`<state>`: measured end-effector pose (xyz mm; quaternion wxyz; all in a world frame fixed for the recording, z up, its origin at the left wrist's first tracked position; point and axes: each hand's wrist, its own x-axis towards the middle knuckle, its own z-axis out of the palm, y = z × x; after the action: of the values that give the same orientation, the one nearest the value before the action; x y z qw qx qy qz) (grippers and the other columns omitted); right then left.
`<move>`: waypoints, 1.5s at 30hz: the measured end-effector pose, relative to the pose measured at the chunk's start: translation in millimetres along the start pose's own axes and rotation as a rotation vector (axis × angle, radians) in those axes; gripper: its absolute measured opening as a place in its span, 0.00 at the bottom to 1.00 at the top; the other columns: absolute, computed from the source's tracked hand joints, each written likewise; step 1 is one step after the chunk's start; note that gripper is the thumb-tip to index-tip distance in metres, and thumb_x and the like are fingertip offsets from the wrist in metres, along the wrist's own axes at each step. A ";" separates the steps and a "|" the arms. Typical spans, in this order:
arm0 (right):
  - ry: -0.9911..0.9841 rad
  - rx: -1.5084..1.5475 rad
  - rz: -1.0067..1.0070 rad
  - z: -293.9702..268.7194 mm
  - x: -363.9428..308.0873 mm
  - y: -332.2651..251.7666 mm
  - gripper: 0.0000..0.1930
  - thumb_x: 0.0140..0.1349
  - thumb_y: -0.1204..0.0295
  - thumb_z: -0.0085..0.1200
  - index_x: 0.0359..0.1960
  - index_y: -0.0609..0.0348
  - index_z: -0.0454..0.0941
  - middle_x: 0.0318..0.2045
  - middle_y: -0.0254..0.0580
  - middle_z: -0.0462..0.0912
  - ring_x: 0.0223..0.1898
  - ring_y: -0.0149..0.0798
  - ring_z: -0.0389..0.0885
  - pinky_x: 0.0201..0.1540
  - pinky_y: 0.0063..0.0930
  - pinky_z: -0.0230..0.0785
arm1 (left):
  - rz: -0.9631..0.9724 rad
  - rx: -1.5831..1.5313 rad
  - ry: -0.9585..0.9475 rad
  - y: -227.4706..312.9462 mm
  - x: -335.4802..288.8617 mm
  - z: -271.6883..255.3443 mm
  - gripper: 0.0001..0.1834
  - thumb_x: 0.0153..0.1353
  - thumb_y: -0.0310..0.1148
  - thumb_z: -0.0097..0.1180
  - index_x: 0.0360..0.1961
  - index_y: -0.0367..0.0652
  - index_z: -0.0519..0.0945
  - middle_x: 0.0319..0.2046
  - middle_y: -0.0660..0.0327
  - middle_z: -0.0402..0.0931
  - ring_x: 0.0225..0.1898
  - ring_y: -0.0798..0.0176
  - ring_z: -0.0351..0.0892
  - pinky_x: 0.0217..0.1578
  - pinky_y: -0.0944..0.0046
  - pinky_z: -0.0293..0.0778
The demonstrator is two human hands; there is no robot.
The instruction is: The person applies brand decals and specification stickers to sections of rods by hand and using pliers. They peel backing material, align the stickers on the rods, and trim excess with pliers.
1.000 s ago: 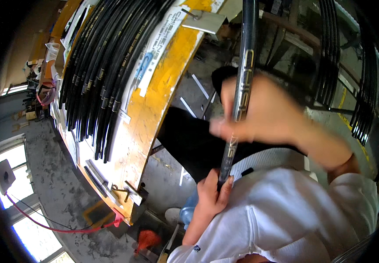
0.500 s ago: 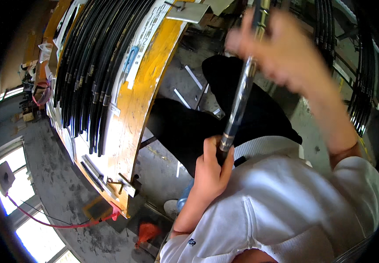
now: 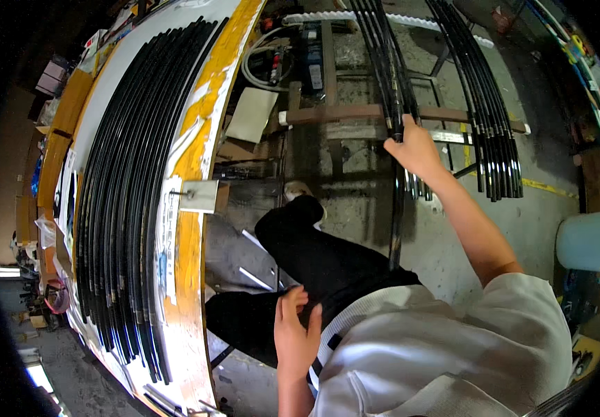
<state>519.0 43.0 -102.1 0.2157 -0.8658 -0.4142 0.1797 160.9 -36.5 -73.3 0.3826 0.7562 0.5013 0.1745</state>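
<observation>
My right hand [image 3: 414, 149] is closed around a long, glossy black fishing rod [image 3: 396, 215]. It grips it beside a bundle of similar rods [image 3: 377, 55] resting on a low rack. The held rod's lower end comes down beside my thigh. My left hand [image 3: 297, 337] is by my lap, fingers apart and nothing in it. On the table to my left lies a broad row of black rods [image 3: 129, 181], side by side.
A yellow-edged table [image 3: 192, 257] runs along my left, with a metal plate [image 3: 199, 196] fixed at its edge. A brown rack bar [image 3: 341, 115] carries a second rod bundle [image 3: 484, 118] farther right. A whitish plastic jug [image 3: 585, 241] stands at far right.
The rod was upright before my chest, held low by my left hand. Now my left hand is off it, and my right hand has the rod at the rack. The view has shifted toward the rack.
</observation>
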 end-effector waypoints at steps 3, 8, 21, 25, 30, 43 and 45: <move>0.099 -0.256 -0.042 15.5 49.6 55.6 0.32 0.54 0.61 0.58 0.53 0.75 0.65 0.26 0.55 0.82 0.30 0.53 0.82 0.31 0.43 0.75 | -0.044 0.005 -0.019 -3.3 -2.3 5.3 0.19 0.55 0.26 0.58 0.48 0.36 0.72 0.38 0.49 0.74 0.39 0.49 0.75 0.41 0.57 0.73; 0.083 -0.429 -0.013 40.5 103.1 91.8 0.33 0.57 0.57 0.57 0.56 0.71 0.64 0.27 0.52 0.82 0.29 0.50 0.83 0.27 0.41 0.76 | -0.082 0.049 -0.019 -7.4 -4.0 6.6 0.16 0.55 0.28 0.58 0.45 0.37 0.74 0.36 0.50 0.75 0.39 0.48 0.75 0.41 0.56 0.72; 0.176 -0.583 -0.049 68.1 137.9 139.4 0.30 0.60 0.44 0.50 0.46 0.64 0.73 0.25 0.51 0.82 0.25 0.48 0.81 0.23 0.44 0.73 | -0.064 0.149 0.088 -4.5 3.3 -23.1 0.12 0.56 0.30 0.57 0.41 0.38 0.76 0.36 0.51 0.75 0.40 0.45 0.74 0.40 0.54 0.72; 0.249 -0.665 -0.158 58.1 129.7 89.2 0.26 0.67 0.51 0.43 0.51 0.64 0.73 0.17 0.45 0.79 0.13 0.39 0.75 0.13 0.32 0.67 | -0.062 0.190 0.318 -14.6 -8.2 -64.8 0.09 0.54 0.27 0.58 0.37 0.39 0.78 0.37 0.52 0.76 0.40 0.48 0.75 0.42 0.56 0.73; 0.252 -0.358 -0.636 43.4 119.3 -48.9 0.10 0.66 0.67 0.48 0.45 0.52 0.79 0.26 0.41 0.83 0.23 0.38 0.80 0.25 0.32 0.71 | -0.147 0.497 0.709 -49.1 -10.5 -145.1 0.07 0.55 0.26 0.57 0.36 0.41 0.78 0.39 0.56 0.75 0.43 0.52 0.74 0.44 0.56 0.71; -0.067 -0.223 -1.691 119.6 47.6 -363.9 0.15 0.51 0.80 0.57 0.42 0.57 0.78 0.39 0.37 0.78 0.46 0.43 0.73 0.50 0.35 0.66 | -0.429 0.829 0.573 -130.9 -13.1 -230.6 0.10 0.56 0.33 0.59 0.39 0.44 0.80 0.37 0.61 0.73 0.44 0.55 0.72 0.43 0.58 0.71; -0.103 -0.324 -1.671 126.4 46.1 -373.8 0.16 0.50 0.80 0.57 0.42 0.56 0.78 0.40 0.36 0.78 0.46 0.42 0.73 0.51 0.35 0.66 | -0.397 0.836 0.544 -132.3 -13.4 -231.8 0.11 0.56 0.34 0.59 0.39 0.44 0.79 0.37 0.61 0.71 0.45 0.54 0.70 0.43 0.58 0.70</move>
<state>245.2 318.8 -19.5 0.1318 -0.2869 -0.9469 -0.0608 -77.6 72.2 -21.5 -0.0690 0.6622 0.7425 0.0738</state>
